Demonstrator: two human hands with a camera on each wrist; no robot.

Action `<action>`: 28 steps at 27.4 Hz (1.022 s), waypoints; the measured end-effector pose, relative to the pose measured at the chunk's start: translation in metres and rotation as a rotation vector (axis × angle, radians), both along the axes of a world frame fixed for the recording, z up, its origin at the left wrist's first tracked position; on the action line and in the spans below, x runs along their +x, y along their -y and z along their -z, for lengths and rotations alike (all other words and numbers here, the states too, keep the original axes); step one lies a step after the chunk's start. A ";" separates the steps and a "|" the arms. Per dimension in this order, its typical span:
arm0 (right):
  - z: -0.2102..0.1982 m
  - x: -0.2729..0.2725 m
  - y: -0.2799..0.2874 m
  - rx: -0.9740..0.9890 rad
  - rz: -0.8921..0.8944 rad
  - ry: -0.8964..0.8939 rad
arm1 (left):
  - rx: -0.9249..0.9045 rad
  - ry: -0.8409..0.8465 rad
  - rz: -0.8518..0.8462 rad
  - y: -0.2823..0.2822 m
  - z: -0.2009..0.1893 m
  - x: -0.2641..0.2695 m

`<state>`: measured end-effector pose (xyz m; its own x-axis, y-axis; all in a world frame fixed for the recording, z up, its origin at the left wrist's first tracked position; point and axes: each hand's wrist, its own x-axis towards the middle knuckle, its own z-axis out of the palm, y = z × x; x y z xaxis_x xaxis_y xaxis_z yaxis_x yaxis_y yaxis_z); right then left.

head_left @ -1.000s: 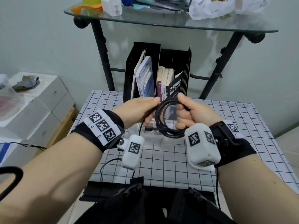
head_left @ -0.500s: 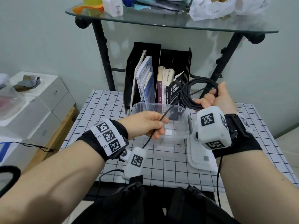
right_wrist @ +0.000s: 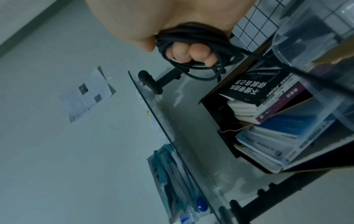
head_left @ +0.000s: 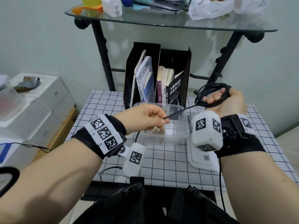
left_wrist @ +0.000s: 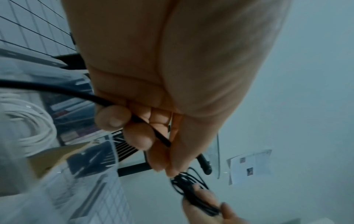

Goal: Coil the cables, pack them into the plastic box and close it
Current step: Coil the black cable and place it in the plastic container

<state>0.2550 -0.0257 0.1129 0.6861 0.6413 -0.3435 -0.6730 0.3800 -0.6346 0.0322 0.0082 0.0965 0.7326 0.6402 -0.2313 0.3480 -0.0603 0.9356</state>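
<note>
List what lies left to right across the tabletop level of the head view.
White boxes → left hand pinching the black cable's free end → clear box → lid → right hand holding the coil.

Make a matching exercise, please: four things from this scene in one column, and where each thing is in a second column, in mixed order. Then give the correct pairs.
Things
1. black coil
2. white cable
3. lid
4. books

Places
A. flat on the table, right of the box
B. in the black rack behind the box
C. inside the box
D. in the right hand

Pairs: 1-D, 2-C, 3-A, 4-B
</note>
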 end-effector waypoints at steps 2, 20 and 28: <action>0.006 0.000 -0.002 -0.015 -0.081 0.020 | 0.015 0.045 -0.018 0.000 -0.007 0.002; 0.010 -0.031 0.006 -0.079 -0.294 0.119 | 0.207 -0.115 0.183 0.019 -0.031 0.019; 0.014 -0.059 0.012 -0.198 -0.676 0.600 | 0.338 -0.048 0.170 0.009 -0.048 0.023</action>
